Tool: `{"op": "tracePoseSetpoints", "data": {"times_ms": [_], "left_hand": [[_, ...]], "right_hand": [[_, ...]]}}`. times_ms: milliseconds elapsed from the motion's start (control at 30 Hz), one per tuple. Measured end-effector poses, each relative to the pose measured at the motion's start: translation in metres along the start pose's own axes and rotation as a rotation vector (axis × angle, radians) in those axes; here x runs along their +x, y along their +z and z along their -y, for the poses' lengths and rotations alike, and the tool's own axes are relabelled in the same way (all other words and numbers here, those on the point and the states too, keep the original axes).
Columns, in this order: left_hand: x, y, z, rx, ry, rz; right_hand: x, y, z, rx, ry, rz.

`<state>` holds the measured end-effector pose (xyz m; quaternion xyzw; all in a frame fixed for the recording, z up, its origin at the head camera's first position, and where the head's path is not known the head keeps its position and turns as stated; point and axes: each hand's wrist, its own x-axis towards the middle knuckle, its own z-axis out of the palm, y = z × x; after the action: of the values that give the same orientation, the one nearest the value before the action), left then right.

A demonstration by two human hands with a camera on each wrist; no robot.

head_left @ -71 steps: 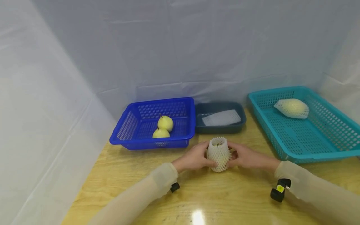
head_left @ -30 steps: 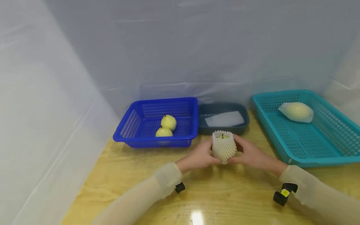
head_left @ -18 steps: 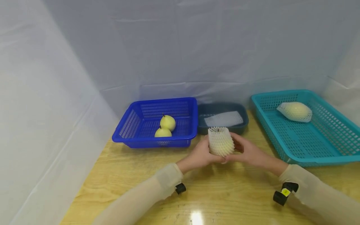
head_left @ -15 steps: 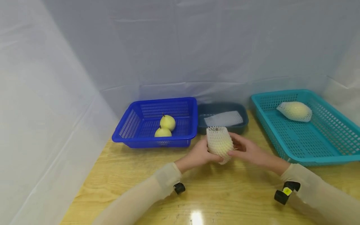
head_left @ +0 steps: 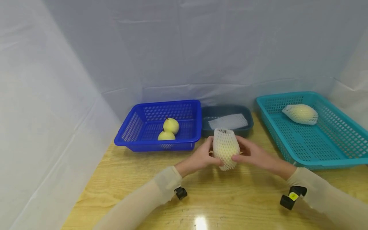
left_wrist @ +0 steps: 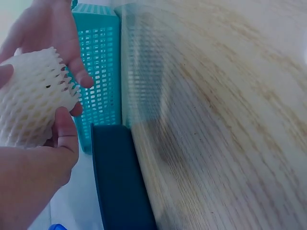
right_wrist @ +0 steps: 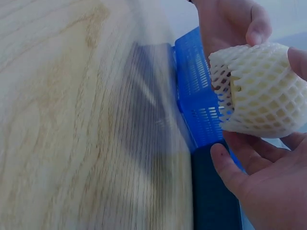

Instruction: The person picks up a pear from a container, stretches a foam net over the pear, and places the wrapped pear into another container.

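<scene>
A foam-netted pear [head_left: 226, 149] is held up between two hands, clear of the tabletop [head_left: 218, 204] and in front of the dark bin [head_left: 247, 128]. The left hand [head_left: 199, 157] has its grip partly closed, fingers bent around one side of the fruit and thumb against the near face. The right hand [head_left: 255, 154] holds the opposite side, its grip parted to the width of the pear, with the thumb pressing low on the netting. The net's upper end stands open, a dark stem showing inside, and its lower end narrows between the thumbs. A flat white foam sleeve [head_left: 228, 121] lies in the dark bin. Just left of that bin sits a blue basket [head_left: 156, 145] holding two bare pears, a rear pear [head_left: 171, 126] and a front pear [head_left: 166, 136], touching or nearly so. To the right, a teal basket [head_left: 311, 143] contains another netted pear [head_left: 303, 114], lying on its side near the back. Pale sleeves [head_left: 322, 188] cover both forearms.
</scene>
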<state>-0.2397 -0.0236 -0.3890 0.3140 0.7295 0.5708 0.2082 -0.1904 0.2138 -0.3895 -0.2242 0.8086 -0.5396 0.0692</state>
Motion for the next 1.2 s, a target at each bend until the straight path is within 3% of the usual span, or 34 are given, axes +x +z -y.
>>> {"op": "tracePoseSetpoints", "data": {"times_ms": [133,267,500,667,1033,1200], "left_hand": [[-0.003,0.001,-0.001,-0.001,0.002,-0.004],[-0.004,0.002,0.000,0.042,-0.003,-0.052],[-0.009,0.013,-0.008,0.230,0.013,-0.193],[-0.010,0.023,-0.015,0.313,0.012,-0.221],[-0.003,0.029,-0.009,0.337,-0.049,-0.306],[-0.002,0.023,-0.005,0.224,-0.048,-0.287]], "right_hand": [[-0.001,0.002,0.002,0.032,-0.016,-0.008],[0.000,0.003,0.003,0.045,-0.003,-0.047],[0.000,0.003,0.001,0.073,0.071,-0.157],[0.002,0.007,0.001,0.085,0.096,-0.202],[0.002,0.017,0.000,0.087,0.111,-0.185],[-0.002,0.013,0.000,0.087,0.088,-0.173]]}}
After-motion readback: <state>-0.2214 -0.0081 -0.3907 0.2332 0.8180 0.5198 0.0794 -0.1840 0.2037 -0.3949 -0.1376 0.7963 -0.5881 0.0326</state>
